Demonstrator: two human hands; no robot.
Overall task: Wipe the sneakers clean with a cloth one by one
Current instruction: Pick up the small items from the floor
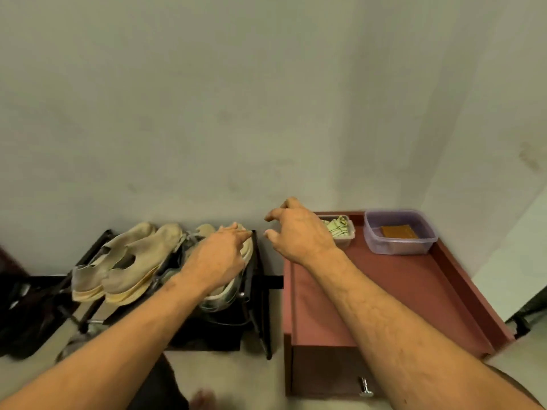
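— What's going on at the shoe rack?

— A person reaches both arms out over it. The left hand lies on the pale sneaker at the rack's right end, fingers stretched forward along its upper. I can't tell whether they have closed round it or only rest there; the palm hides the contact.

— And the other hand?

— The right hand hangs in the air between the rack and the red cabinet, fingers loosely curled and spread, holding nothing.

— Where's the cloth?

— Probably the folded green-patterned cloth in the small clear tub at the back of the cabinet top, just behind the right hand, partly hidden by it and not touching the fingers. A larger lidded box beside it holds something brown.

— So what should come first?

— My guess: lift one shoe free, taking it by the heel or the collar so it doesn't drag its neighbour, and set it on the cabinet top. The right hand needs only a short reach back for the cloth.

— Other shoes?

— A tan pair sits further left on the same rack, well apart from both hands.
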